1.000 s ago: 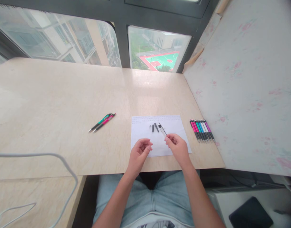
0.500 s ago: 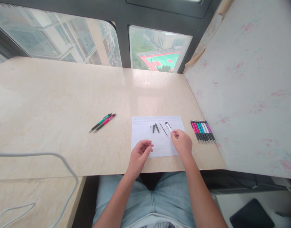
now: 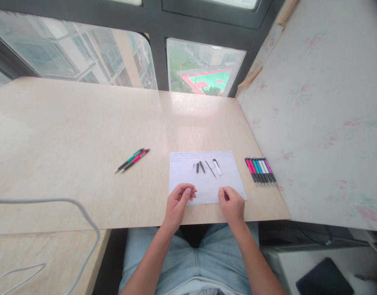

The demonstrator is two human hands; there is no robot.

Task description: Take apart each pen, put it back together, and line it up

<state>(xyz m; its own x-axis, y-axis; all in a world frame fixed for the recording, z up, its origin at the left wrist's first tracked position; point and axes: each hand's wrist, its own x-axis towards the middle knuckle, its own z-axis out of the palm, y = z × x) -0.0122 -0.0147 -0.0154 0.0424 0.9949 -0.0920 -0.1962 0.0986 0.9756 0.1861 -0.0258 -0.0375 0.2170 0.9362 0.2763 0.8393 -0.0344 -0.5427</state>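
A white sheet of paper lies on the beige table in front of me. On it rest pen parts side by side: two short black pieces, a thin refill and a white barrel. My left hand hovers at the paper's near left edge, fingers curled with the thumb against the fingertips; what they pinch, if anything, is hidden. My right hand rests at the paper's near right edge, loosely closed with nothing visible in it, a little short of the white barrel.
A row of several coloured pens lies right of the paper near the flowered wall panel. Two pens, green and pink, lie to the left. A white cable loops at the lower left. A dark flat object sits at bottom right.
My right hand carried the white barrel to the paper, laid it right of the refill, then pulled back toward me. My left hand has barely moved.
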